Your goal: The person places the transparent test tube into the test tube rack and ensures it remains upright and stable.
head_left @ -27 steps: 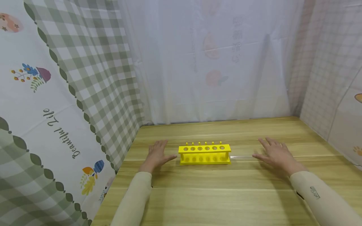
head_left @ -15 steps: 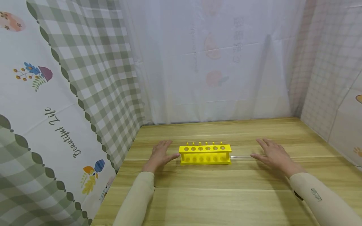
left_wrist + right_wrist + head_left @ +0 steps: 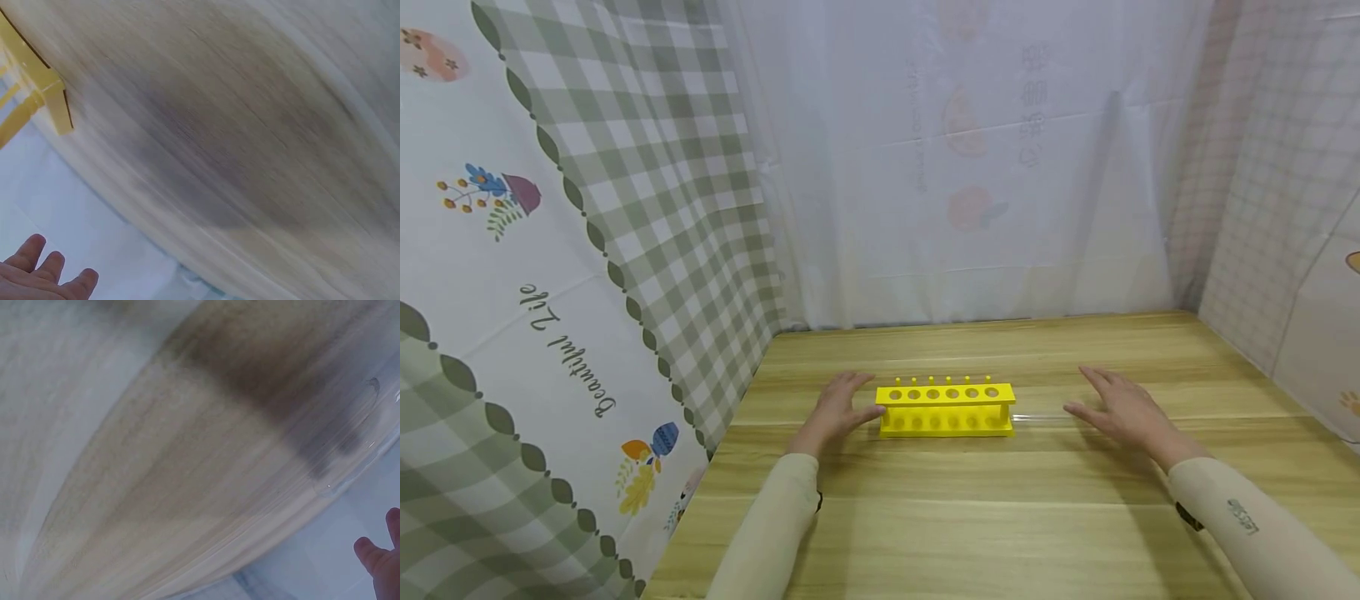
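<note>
Big cloths hang on 3 sides, with a green and white checked cloth [image 3: 647, 142] on the left and a white cloth [image 3: 880, 183] at the back. In front of them is a wooden table [image 3: 925, 525] with long pale and dark stripes. The person's 2 cream sleeves [image 3: 1255, 512] reach in over it, and the right one has small dark letters on it.

A yellow rack [image 3: 945, 402] stands upright near the middle of the table, between the 2 hands. The left hand [image 3: 835, 412] is at its left end, fingers spread and holding nothing. Its thumb tip is right by the rack, but I can't tell if they touch. The right hand [image 3: 1127, 417] is well apart from the rack. Its fingers are spread wide too, with nothing in them.

A thin clear tube [image 3: 1037, 418] lies flat, from the rack's right end toward the right thumb. Smallest of all are the rack's 6 round holes and, behind them, 6 yellow pegs [image 3: 948, 380] in a row.
</note>
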The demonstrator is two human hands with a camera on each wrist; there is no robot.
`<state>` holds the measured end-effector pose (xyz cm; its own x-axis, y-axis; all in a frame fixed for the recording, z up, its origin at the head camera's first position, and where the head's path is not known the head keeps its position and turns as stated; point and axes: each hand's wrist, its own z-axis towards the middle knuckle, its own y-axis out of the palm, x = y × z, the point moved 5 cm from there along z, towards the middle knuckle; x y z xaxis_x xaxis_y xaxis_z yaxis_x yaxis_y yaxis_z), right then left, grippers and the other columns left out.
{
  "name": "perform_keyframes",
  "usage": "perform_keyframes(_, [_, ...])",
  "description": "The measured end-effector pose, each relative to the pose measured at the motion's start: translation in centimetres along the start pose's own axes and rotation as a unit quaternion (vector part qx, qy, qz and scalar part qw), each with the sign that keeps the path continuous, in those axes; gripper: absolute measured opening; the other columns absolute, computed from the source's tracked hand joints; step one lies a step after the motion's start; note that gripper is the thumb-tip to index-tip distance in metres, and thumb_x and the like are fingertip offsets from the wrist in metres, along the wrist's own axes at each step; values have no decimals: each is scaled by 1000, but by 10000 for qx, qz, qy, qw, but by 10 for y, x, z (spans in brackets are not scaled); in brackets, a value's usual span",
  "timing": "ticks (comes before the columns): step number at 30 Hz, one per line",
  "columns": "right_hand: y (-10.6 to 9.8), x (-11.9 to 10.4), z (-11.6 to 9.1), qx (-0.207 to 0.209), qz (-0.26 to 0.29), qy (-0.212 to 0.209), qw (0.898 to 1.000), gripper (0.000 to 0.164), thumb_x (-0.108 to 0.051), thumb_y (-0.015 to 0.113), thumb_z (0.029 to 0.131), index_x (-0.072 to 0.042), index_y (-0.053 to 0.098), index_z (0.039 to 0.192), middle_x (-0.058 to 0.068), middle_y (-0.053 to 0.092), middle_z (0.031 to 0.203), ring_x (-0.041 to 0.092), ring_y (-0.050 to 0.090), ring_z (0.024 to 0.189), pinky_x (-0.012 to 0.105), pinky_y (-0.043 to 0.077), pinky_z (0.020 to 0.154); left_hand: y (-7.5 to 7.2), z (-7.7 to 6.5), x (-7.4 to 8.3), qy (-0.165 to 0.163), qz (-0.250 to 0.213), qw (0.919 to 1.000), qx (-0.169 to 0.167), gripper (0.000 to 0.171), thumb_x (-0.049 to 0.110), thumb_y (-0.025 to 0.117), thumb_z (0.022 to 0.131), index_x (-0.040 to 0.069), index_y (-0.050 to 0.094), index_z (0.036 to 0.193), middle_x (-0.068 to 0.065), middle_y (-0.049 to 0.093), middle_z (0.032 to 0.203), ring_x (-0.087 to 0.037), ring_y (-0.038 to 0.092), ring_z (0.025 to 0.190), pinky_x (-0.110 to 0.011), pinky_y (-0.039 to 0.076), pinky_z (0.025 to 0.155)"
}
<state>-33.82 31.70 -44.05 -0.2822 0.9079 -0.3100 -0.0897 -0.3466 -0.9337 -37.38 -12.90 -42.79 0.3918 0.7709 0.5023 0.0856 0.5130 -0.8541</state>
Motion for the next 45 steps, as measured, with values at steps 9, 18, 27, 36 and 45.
perform_keyframes(9, [-1,6,-1,22,272,-74,9996,83,-51,58,97,7,31,150,42,36,142,61,34,126,75,28,99,0,-1,8,186,-273,9995,14,63,42,66,95,8,49,145,-29,31,153,-48,25,142,-65,24,111])
perform_keyframes(18, [-2,11,-3,-113,370,-248,9989,72,-43,66,95,8,47,142,39,48,134,58,45,120,70,39,93,3,1,6,99,-454,9989,-43,54,36,67,96,6,56,139,-28,31,154,-46,26,142,-62,25,112])
perform_keyframes(27, [6,2,0,-149,473,-500,9975,53,-34,73,91,5,64,125,34,59,123,55,52,115,66,42,93,5,3,3,3,-527,9985,-127,53,36,69,94,10,57,139,-27,31,154,-45,25,143,-62,26,112])
perform_keyframes(36, [17,-6,3,-257,380,-518,9976,42,-30,73,90,-1,69,121,26,63,120,52,54,115,66,42,93,11,4,1,-73,-732,9972,-144,47,33,66,97,9,59,137,-28,30,154,-47,25,142,-65,26,111])
perform_keyframes(45, [14,-11,5,-164,220,-659,9975,37,-28,75,88,-3,72,115,18,68,111,46,59,107,63,45,88,11,5,0,-270,-862,9958,-114,46,35,65,97,12,59,137,-25,32,155,-46,27,142,-64,26,111])
